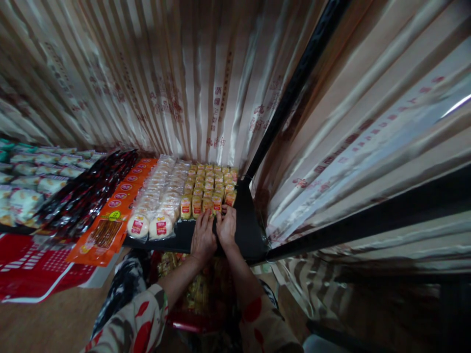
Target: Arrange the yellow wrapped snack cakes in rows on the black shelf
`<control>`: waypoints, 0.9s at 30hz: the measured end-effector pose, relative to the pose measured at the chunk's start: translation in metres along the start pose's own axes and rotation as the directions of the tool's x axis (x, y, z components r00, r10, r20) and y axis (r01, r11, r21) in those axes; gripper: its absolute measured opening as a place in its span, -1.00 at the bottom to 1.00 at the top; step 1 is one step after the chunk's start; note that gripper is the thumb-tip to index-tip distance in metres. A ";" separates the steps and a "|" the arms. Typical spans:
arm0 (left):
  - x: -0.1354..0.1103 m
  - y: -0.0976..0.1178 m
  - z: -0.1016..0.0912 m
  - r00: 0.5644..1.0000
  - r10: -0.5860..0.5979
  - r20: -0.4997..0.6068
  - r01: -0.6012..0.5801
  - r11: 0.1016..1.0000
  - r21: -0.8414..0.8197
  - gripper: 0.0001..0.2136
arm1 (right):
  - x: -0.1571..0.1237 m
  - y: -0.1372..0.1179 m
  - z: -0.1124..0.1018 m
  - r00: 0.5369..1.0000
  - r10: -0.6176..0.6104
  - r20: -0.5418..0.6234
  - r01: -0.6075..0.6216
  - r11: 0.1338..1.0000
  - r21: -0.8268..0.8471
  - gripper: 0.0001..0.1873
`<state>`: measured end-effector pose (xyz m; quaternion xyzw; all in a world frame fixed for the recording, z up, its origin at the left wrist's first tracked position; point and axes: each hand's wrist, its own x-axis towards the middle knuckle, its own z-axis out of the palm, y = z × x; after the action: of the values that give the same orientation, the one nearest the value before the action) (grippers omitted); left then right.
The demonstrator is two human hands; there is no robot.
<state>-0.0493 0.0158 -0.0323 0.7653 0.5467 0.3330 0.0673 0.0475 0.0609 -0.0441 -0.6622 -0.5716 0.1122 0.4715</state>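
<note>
Small yellow-wrapped snack packets (209,186) with red labels stand in several tight rows at the right end of a black shelf (243,235). My left hand (204,238) reaches to the front row, its fingers closed together against a yellow packet (207,203). Close beside it, my right hand (226,226) has its fingers bent around the lower part of a slightly tilted packet (230,197) at the row's right end. Fingers hide the lower parts of these packets.
Left of them lie round white cakes in clear wrap (161,226), orange snack bags (106,233), dark glossy packs (91,189) and white packets (55,184). Below are a red basket (37,260) and a container of yellow packets (198,289). A black post (287,103) and draped printed sheeting (202,73) enclose the shelf.
</note>
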 end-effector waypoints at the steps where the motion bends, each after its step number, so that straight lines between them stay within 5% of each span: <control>1: 0.000 0.000 0.000 1.000 0.002 0.005 -0.002 1.000 0.005 -0.53 | 0.000 -0.001 0.000 1.000 0.002 0.000 -0.002 1.000 0.000 -0.81; 7: 0.000 0.000 -0.002 1.000 0.014 -0.001 -0.014 1.000 0.011 -0.54 | -0.003 -0.005 -0.006 0.999 -0.031 -0.014 0.031 1.000 -0.006 -0.73; 14: -0.001 0.000 -0.003 0.999 0.047 0.008 -0.047 0.999 0.027 -0.53 | 0.008 0.010 -0.013 0.987 -0.026 -0.160 0.013 0.997 -0.079 -0.55; 21: -0.001 0.003 -0.001 0.999 0.044 0.000 -0.044 0.998 0.040 -0.52 | 0.026 0.020 -0.006 0.990 -0.134 -0.039 0.128 0.984 -0.126 -0.50; 27: -0.002 0.003 -0.002 0.999 0.039 -0.002 -0.039 0.999 0.032 -0.51 | 0.029 0.020 -0.002 0.994 -0.077 -0.079 0.069 0.992 -0.104 -0.45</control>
<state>-0.0482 0.0127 -0.0304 0.7765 0.5368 0.3265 0.0479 0.0707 0.0869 -0.0467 -0.6678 -0.5804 0.0384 0.4644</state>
